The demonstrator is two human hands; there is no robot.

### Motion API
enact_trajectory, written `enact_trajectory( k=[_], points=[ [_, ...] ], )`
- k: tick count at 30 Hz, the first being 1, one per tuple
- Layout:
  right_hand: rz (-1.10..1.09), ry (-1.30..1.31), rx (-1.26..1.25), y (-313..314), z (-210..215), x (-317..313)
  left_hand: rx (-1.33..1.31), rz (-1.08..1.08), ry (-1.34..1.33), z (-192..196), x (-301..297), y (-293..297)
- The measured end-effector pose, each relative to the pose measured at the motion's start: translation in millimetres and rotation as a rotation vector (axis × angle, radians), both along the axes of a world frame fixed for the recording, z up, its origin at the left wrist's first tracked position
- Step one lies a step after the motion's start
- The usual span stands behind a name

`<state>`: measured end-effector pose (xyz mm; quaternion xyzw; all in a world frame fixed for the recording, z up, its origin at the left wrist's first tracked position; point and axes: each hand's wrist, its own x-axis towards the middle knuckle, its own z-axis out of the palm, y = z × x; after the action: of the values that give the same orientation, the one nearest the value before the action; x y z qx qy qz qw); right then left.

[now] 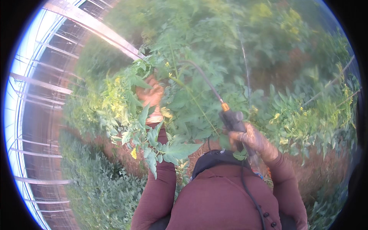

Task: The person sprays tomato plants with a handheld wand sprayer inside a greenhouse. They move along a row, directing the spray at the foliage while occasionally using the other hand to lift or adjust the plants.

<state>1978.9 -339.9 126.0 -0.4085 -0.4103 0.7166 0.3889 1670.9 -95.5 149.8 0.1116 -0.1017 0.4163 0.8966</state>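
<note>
My right hand (pixel 257 140), in a thin glove, wraps its fingers round the black handle of a wand (pixel 232 122). From the handle's orange-gold collar, a thin dark rod curves up and left, its end close to a green stem. A black cable (pixel 249 189) hangs from the handle down my maroon shirt front. Farther left, my left hand (pixel 151 95), in an orange-tan glove, reaches in among leafy plants with small yellow flowers. Leaves and motion blur hide its fingers, so what it touches cannot be made out. A leafy shoot (pixel 168 149) hangs across my left forearm.
Dense green plants (pixel 214 30) fill the far side, and more rows (pixel 96 191) stand at lower left. A pale beam (pixel 99 30) slants down from the upper left. A thin string (pixel 245 65) hangs among the plants. Brown soil (pixel 314 168) shows at right.
</note>
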Motion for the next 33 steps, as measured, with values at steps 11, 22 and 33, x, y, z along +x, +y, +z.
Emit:
enact_trajectory(
  k=[11, 22, 33],
  points=[
    [-0.011, -0.243, 0.021, 25, 12, -11, -0.039, -0.024, 0.033, -8, 0, 0],
    [0.037, -0.283, 0.002, 1, 20, -6, -0.087, -0.039, 0.055, -4, -5, -4],
    [0.340, -0.103, 0.371, -19, 31, 0, 0.051, 0.263, 0.247, -99, -9, -42]
  ],
)
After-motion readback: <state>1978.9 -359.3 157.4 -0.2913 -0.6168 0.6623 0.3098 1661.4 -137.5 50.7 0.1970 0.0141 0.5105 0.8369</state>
